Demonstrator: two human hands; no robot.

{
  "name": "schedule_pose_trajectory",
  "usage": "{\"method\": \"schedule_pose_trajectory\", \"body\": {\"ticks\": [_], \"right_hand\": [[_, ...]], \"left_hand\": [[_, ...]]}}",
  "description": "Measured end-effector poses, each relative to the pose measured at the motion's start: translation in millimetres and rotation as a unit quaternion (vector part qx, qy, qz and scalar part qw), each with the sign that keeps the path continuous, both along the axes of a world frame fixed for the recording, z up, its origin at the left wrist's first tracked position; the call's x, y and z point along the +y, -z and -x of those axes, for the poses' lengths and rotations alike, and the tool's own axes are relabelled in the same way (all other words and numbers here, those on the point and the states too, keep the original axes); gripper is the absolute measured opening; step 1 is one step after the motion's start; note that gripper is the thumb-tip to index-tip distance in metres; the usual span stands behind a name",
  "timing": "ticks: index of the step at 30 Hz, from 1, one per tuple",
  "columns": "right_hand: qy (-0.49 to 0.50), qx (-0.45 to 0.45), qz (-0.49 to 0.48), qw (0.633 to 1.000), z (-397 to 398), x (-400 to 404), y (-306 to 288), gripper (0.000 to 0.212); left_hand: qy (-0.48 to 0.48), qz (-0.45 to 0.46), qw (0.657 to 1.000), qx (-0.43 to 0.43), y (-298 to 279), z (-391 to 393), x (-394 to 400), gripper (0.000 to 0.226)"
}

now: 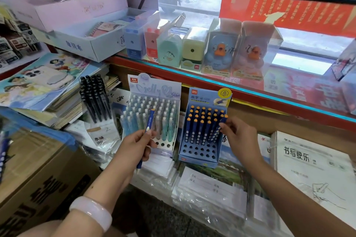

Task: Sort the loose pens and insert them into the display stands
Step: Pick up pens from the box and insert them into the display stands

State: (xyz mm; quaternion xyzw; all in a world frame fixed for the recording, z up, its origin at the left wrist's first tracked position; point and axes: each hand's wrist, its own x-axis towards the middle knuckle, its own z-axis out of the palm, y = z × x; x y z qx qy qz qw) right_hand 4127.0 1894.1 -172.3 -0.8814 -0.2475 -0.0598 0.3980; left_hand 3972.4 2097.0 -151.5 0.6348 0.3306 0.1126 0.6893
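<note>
Two hands busy: your left hand (137,145) grips a loose pen (147,132), right hand (238,136) pinches one in the blue stand (202,157). Push crooked and the stand tips off the worktop's front edge.

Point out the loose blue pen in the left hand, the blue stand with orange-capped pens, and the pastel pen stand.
Blue pen (149,121), head view: on its barrel above the left hand's fingers.
Blue stand (198,157), head view: on its front holed base.
Pastel stand (154,85), head view: on its printed back card.
</note>
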Motion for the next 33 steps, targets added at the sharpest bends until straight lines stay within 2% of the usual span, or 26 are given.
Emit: {"method": "schedule_pose_trajectory", "body": {"ticks": [13, 17, 24, 26, 28, 30, 33], "right_hand": [[-0.02, -0.021, 0.089, 0.996, -2.1, 18.3, 11.1, 0.019], [-0.015, 0.005, 0.158, 0.987, -0.6, 20.2, 20.2, 0.02], [0.004, 0.039, 0.191, 0.981, -1.9, 16.5, 20.5, 0.026], [0.023, 0.034, 0.146, 0.988, 3.9, 16.0, 12.1, 0.027], [0.026, 0.028, 0.058, 0.998, 18.1, 22.5, -3.4, 0.027], [-0.032, 0.077, -0.008, 0.996, 37.1, 37.8, -22.3, 0.023], [-0.155, 0.177, -0.04, 0.971, 61.3, 66.5, -38.5, 0.009]], "left_hand": [[-0.007, 0.016, 1.0, 0.008, 0.5, 1.6, -0.7, 0.021], [0.006, 0.015, 1.0, 0.014, 0.9, 3.5, -0.9, 0.017], [0.046, -0.017, 0.999, 0.005, -0.6, 10.2, -1.4, 0.011], [0.061, -0.018, 0.998, -0.004, -1.1, 11.4, -1.9, 0.01], [0.072, -0.017, 0.997, -0.011, -1.0, 11.8, -1.6, 0.011], [0.087, -0.023, 0.996, -0.016, -1.4, 12.0, -1.9, 0.011], [0.104, -0.023, 0.994, -0.03, -2.9, 11.4, -4.2, 0.011]]}}
